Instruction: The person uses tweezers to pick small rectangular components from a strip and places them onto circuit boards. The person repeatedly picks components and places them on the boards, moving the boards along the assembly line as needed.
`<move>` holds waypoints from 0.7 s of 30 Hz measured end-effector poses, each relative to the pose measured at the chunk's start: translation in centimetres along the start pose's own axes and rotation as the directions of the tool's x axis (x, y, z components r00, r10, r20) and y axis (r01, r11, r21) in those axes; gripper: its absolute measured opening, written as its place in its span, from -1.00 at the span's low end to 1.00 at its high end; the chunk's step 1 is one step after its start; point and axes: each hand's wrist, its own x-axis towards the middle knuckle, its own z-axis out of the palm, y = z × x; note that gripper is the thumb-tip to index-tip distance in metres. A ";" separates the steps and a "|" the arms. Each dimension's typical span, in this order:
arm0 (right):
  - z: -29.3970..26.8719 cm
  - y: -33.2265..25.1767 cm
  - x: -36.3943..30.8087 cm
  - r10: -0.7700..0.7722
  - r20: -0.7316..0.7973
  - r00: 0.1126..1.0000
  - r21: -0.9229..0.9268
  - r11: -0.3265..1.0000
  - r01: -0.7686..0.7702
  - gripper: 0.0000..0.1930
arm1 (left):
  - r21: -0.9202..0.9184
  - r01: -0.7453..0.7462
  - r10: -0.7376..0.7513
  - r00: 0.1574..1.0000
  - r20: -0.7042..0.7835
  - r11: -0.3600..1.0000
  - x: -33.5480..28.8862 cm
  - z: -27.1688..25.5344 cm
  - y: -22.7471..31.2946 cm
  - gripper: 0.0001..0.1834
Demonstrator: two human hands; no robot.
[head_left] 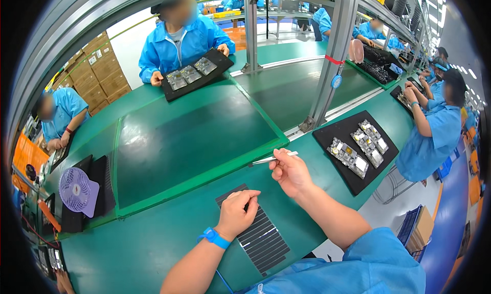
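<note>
Purple desk fan point(75, 189), at left. Blue wrist strap point(215, 237), on my left hand point(237, 212); fingers curled over a sheet of black strips point(263, 238), whether pinching anything I cannot tell. Tweezers point(271, 159), above green bench point(294, 220), held in my right hand point(290, 174). Black pad point(333, 131) bearing circuit boards point(348, 158), right.

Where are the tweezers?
In the head view, the tweezers are just right of centre, held in the right hand, near the black striped sheet's far end.
</note>
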 end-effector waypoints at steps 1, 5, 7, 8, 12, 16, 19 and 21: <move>0.2 0.1 -0.1 0.012 0.003 1.000 -0.004 1.000 -0.012 -0.81 | 0.014 -0.015 0.015 1.000 -0.003 1.000 -0.1 -0.2 0.0 -0.87; 0.3 -0.1 -0.1 0.017 -0.001 1.000 0.003 1.000 -0.017 -0.81 | 0.023 0.007 -0.006 0.999 -0.051 1.000 0.1 -0.8 0.1 -0.87; -0.1 -0.6 0.2 -0.026 -0.021 0.999 0.020 0.999 0.026 -0.82 | 0.103 0.040 -0.027 0.992 -0.123 0.994 0.7 -1.6 -0.2 -0.85; -0.1 -1.0 0.3 -0.046 -0.033 0.998 0.026 0.999 0.046 -0.83 | 0.180 0.053 -0.024 0.987 -0.158 0.982 1.0 -2.4 -0.5 -0.84; -0.8 -2.6 0.7 -0.134 -0.079 0.988 0.079 0.987 0.140 -0.84 | 0.648 -0.006 0.084 0.992 -0.090 0.761 3.1 -7.1 -2.8 -0.66; -0.9 -2.4 0.9 -0.133 -0.071 0.988 0.093 0.986 0.140 -0.83 | 0.911 -0.205 0.098 0.978 0.182 0.359 6.3 -11.6 -8.8 -0.61; -0.9 -2.5 1.3 -0.127 -0.078 0.989 0.086 0.987 0.134 -0.82 | 0.922 -0.315 -0.027 0.944 0.330 0.227 10.7 -12.5 -11.5 -0.69; -1.1 -2.5 1.3 -0.128 -0.098 0.987 0.076 0.988 0.135 -0.82 | 0.925 -0.296 -0.200 0.917 0.345 0.239 13.5 -12.1 -12.2 -0.76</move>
